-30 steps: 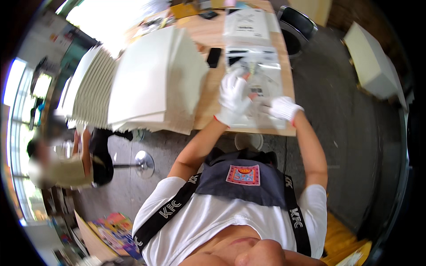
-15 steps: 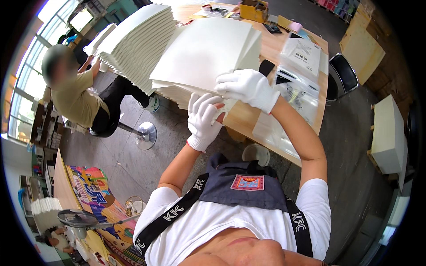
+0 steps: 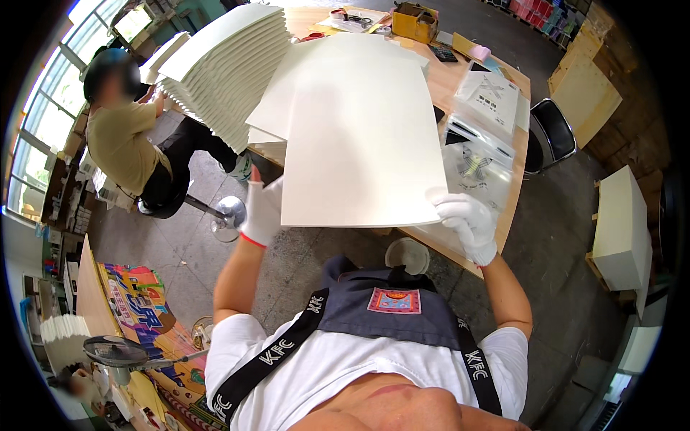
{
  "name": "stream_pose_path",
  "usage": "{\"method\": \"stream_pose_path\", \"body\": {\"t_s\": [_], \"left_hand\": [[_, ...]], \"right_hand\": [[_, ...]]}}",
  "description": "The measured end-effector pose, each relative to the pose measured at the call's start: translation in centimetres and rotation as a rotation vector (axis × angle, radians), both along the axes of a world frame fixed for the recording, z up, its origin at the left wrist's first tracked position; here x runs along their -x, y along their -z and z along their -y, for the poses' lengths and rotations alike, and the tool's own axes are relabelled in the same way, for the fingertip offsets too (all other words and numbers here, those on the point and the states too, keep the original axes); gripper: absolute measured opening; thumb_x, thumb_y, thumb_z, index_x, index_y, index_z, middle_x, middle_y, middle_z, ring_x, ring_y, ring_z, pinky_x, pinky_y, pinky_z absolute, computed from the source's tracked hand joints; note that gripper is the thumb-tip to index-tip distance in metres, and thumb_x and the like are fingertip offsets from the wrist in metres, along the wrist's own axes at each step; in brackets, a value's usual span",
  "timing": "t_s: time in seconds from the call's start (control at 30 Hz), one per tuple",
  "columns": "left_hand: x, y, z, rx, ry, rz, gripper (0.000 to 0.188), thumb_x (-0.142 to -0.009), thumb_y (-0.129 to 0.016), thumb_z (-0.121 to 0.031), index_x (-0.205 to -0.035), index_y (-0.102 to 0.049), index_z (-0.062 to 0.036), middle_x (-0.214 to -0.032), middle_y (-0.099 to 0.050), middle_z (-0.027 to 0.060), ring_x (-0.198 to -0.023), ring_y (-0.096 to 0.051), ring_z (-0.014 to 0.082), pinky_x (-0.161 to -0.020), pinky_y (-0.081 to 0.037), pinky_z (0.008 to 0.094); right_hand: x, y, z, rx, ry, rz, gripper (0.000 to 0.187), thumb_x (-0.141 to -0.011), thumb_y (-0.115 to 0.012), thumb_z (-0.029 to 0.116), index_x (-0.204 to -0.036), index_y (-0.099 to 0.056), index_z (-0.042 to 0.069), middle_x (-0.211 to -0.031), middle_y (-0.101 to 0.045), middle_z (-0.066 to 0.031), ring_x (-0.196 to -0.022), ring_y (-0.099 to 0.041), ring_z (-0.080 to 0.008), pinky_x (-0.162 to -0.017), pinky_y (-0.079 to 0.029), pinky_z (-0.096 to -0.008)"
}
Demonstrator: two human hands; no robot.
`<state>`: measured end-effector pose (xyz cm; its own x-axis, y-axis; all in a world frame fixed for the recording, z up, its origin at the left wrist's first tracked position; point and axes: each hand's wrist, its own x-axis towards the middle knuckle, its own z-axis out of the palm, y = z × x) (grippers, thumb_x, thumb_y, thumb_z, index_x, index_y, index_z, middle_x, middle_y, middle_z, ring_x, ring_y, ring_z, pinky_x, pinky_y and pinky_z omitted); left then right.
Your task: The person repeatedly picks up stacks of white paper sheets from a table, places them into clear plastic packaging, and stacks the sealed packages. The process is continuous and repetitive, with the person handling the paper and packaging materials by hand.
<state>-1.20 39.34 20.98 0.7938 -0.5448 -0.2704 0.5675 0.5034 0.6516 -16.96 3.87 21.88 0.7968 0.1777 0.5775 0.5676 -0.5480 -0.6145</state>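
A large white sheet of paper or thin card (image 3: 363, 165) reaches from the stack toward me, its near edge raised past the table's edge. My right hand (image 3: 467, 224), in a white glove, pinches the sheet's near right corner. At the sheet's left edge is my left hand (image 3: 264, 208), also gloved, with its bare-tipped thumb raised and apart; its other fingers are partly hidden behind the sheet. Beneath and beyond lies a stack of similar white sheets (image 3: 269, 118) on the wooden table (image 3: 514, 190).
A tall wavy pile of white sheets (image 3: 215, 68) stands at the left, beside a seated person (image 3: 126, 144). Clear plastic bags (image 3: 478, 169) lie on the table's right. Farther back are a calculator (image 3: 443, 54) and a yellow box (image 3: 415, 23). A bucket (image 3: 407, 255) stands below; a black chair (image 3: 552, 133) is right.
The top sheet has come toward me off the stack. My right hand moved nearer and rightward with its corner; my left hand moved left and its thumb lifted apart.
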Motion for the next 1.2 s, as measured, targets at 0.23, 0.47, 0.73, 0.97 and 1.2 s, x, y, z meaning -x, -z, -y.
{"method": "stream_pose_path", "body": {"t_s": [0.23, 0.47, 0.73, 0.97, 1.2], "left_hand": [[-2.9, -5.1, -0.4, -0.476, 0.316, 0.288, 0.038, -0.091, -0.064, -0.02, -0.119, -0.06, 0.0052, -0.108, -0.068, 0.0115, -0.095, -0.068, 0.0195, -0.082, -0.056, 0.033], [-2.3, -7.9, -1.1, -0.503, 0.416, 0.365, 0.046, -0.092, -0.061, -0.018, -0.13, -0.052, 0.0055, -0.118, -0.064, 0.0125, -0.105, -0.066, 0.0198, -0.087, -0.055, 0.0331], [2.6, -5.3, 2.3, -0.759, 0.541, 0.754, 0.043, -0.092, -0.06, -0.019, -0.129, -0.053, 0.001, -0.111, -0.065, 0.0114, -0.099, -0.063, 0.0161, -0.081, -0.05, 0.0286], [11.1, 1.2, 15.7, -0.683, 0.358, 1.047, 0.093, -0.081, -0.065, -0.013, -0.153, -0.008, -0.0009, -0.137, -0.045, 0.0356, -0.107, -0.063, 0.0436, -0.094, -0.049, 0.0407], [17.2, 6.7, 22.0, -0.578, 0.484, 1.749, 0.09, -0.072, -0.074, -0.015, -0.147, -0.028, 0.0048, -0.154, -0.013, 0.0342, -0.136, -0.018, 0.0628, -0.11, -0.027, 0.0626]], "right_hand": [[-4.9, 1.3, 0.6, -0.693, 0.064, -0.344, 0.055, -0.097, -0.06, 0.021, -0.146, -0.04, 0.005, -0.136, -0.057, -0.0078, -0.117, -0.06, -0.0181, -0.096, -0.049, -0.0323], [-10.9, 0.0, 0.8, -1.137, -0.292, -0.693, 0.044, -0.097, -0.059, 0.014, -0.139, -0.051, 0.003, -0.131, -0.06, -0.0071, -0.117, -0.059, -0.0158, -0.099, -0.05, -0.0294], [-3.3, -2.8, 1.3, -0.616, 0.127, -0.576, 0.036, -0.097, -0.05, 0.004, -0.131, -0.058, -0.003, -0.127, -0.064, -0.0097, -0.113, -0.061, -0.0147, -0.096, -0.047, -0.0263], [6.4, -1.6, -2.3, -0.247, 0.669, -0.312, 0.053, -0.091, -0.069, 0.026, -0.135, -0.054, 0.0, -0.128, -0.06, -0.0212, -0.121, -0.056, -0.0309, -0.1, -0.044, -0.0388], [11.1, 5.7, -2.1, -0.477, 1.052, -0.106, 0.032, -0.086, -0.074, 0.016, -0.109, -0.065, -0.004, -0.115, -0.064, -0.0148, -0.095, -0.065, -0.0243, -0.081, -0.05, -0.0341]]}}
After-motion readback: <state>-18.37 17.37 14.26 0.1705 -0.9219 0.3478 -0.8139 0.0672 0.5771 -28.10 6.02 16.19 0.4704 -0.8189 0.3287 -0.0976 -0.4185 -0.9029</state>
